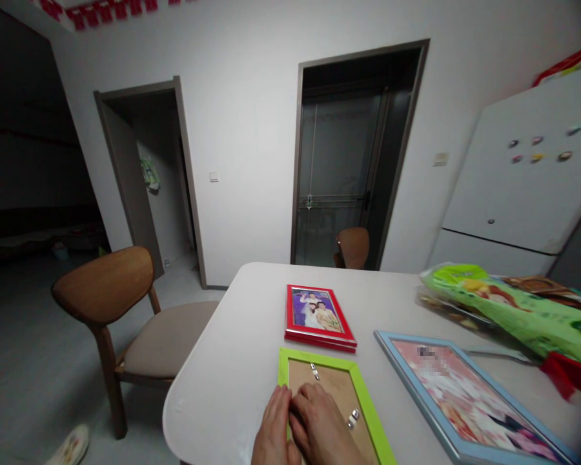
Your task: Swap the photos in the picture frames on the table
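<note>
While resting the left hand (271, 426) and the right hand (322, 423) close together over the lime-green frame (370, 413), had its brown backing board (334, 387) facing up beneath the fingers. Held the left hand along the frame's left side, with fingers nearly straight and drawn together. Held the right hand half closed, with fingers bent down over the board, just beside the left hand. Could not tell about anything small pinched beneath either one. Saw one metal clip (314, 371) just beyond the right hand, and another metal clip (353, 419) to its right.

Straight ahead of the hands, on the pale bench (223, 387), saw a red frame (319, 313) lying photo side up, apparently on top of a second one. To the right of the right hand, saw a blue frame (469, 400), also picture side up, with part of the photo blurred into blocks. Farther right and beyond, saw a green plastic package (513, 303) and a red item (564, 374) too unclear to name. Left of the left hand, noticed a wooden chair (106, 287) beside the bench, and lower down, on the floor, a pale slipper (72, 445). Far beyond the right hand, noticed a white fridge (518, 187) with small magnets.
</note>
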The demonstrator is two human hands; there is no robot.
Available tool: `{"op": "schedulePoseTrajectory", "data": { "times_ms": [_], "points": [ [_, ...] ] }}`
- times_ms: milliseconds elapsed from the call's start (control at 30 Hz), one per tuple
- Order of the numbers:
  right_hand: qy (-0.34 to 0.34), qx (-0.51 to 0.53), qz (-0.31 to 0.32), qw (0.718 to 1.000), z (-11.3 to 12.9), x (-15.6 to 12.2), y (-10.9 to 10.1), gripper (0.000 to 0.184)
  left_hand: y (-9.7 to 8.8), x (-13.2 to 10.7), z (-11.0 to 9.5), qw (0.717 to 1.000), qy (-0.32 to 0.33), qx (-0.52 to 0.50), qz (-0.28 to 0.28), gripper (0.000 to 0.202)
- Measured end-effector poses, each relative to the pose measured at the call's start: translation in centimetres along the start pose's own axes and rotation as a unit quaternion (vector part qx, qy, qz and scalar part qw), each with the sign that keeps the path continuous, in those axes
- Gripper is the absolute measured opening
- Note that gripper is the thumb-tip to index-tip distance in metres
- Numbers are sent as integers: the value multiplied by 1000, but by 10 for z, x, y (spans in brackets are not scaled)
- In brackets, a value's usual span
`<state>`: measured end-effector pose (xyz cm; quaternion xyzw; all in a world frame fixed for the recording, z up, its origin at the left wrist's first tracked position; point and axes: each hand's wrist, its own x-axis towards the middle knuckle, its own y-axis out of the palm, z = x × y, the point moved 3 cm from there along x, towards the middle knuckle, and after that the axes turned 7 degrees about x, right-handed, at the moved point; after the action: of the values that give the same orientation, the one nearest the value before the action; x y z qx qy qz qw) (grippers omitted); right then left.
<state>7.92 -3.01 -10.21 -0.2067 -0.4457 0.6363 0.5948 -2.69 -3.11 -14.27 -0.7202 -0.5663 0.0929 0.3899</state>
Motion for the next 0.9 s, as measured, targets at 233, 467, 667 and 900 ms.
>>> {"op": "schedulePoseTrajectory", "data": {
  "times_ms": [233, 467, 667, 900],
  "points": [
    [27, 9, -19, 999, -12, 7, -1, 16, 8, 0, 8, 999, -29, 25, 24, 75],
    [72, -21, -80, 994, -54, 24, -30, 27, 10, 2, 7, 995, -60, 67, 48, 77],
    [71, -36, -74, 994, -60, 27, -26, 24, 3, 3, -5, 995, -51, 76, 44, 73],
    [46, -1, -20, 999, -41, 14, -48, 29, -7, 0, -23, 992, -84, 84, 39, 65]
  ]
}}
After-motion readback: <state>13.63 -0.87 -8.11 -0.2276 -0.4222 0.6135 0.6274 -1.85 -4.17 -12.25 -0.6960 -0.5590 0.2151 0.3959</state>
